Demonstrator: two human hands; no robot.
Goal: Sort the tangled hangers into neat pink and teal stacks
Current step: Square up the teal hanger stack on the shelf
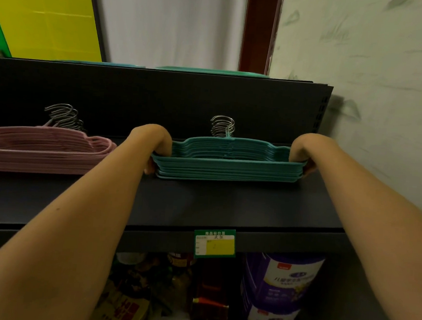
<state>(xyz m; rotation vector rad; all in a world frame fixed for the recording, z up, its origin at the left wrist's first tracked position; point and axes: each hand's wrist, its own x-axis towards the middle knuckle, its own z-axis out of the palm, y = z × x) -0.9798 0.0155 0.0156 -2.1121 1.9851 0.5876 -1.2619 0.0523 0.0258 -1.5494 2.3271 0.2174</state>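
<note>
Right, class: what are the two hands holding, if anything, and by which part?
The teal hanger stack: the left hand grips its left end, the right hand its right end.

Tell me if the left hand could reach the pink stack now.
Probably yes, after letting go: the left hand grips the teal stack's end, with only bare shelf between it and the pink stack.

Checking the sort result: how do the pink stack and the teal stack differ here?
The teal stack is gripped at its ends by the left hand and right hand; the pink stack lies unheld. The pink stack's hooks fan apart; the teal stack's bunch closely. Both lie flat on the dark shelf.
</note>
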